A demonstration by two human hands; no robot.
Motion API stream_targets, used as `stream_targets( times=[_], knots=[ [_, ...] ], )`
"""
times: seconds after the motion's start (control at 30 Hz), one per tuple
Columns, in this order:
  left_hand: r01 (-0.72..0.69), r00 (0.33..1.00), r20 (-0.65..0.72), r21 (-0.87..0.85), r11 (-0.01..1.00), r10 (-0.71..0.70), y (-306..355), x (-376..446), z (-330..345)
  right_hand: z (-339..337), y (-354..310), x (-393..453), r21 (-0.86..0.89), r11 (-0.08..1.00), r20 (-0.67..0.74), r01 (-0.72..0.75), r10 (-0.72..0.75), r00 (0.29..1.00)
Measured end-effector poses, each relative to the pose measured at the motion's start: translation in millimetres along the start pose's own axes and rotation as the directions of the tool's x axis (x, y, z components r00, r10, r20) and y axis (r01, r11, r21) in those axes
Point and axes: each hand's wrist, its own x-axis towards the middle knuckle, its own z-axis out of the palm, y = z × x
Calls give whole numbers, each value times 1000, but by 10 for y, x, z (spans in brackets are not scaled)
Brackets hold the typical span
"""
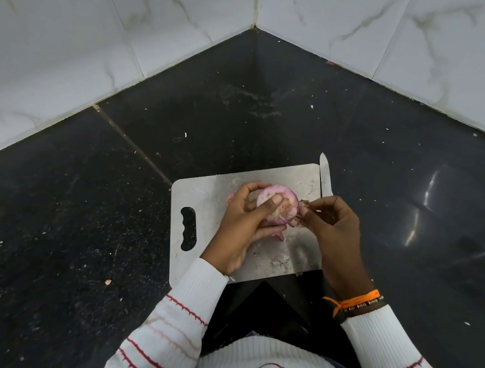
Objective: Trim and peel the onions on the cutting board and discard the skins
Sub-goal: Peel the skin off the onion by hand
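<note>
A pink onion (pixel 284 202) with its cut end facing up is held above the steel cutting board (pixel 203 197). My left hand (pixel 242 226) grips the onion, thumb pressed across the cut face. My right hand (pixel 332 222) pinches a strip of loose skin (pixel 304 205) at the onion's right side. More pink skin (pixel 278 234) hangs below the onion. A knife (pixel 325 178) lies along the board's right edge, its blade pointing away; its handle is hidden behind my right hand.
The board sits on a dark speckled countertop (pixel 77 224) in a corner of white marble-patterned tiled walls (pixel 71 25). Small skin scraps and crumbs (pixel 279 261) lie on the board and counter. The board's handle slot (pixel 187 228) is at its left.
</note>
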Motion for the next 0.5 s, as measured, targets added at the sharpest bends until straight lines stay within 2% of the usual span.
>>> stream_targets(
  times=[0.07, 0.2, 0.37, 0.5],
  knots=[
    [33, 999, -16, -26, 999, -33, 1, -2, 2, 43, -38, -2, -88, 990, -13, 109, -111, 994],
    [71, 996, -52, -60, 996, -75, -10, -3, -11, 116, -86, -40, -228, 933, 62, 280, -273, 960],
    [62, 996, -57, -87, 994, -68, 20, -5, -19, 121, -58, -56, -318, 875, 89, 365, -355, 931],
    [40, 995, -84, -62, 997, -45, -1, -3, -17, 105, -46, -35, -346, 858, 126, 380, -359, 925]
  ],
)
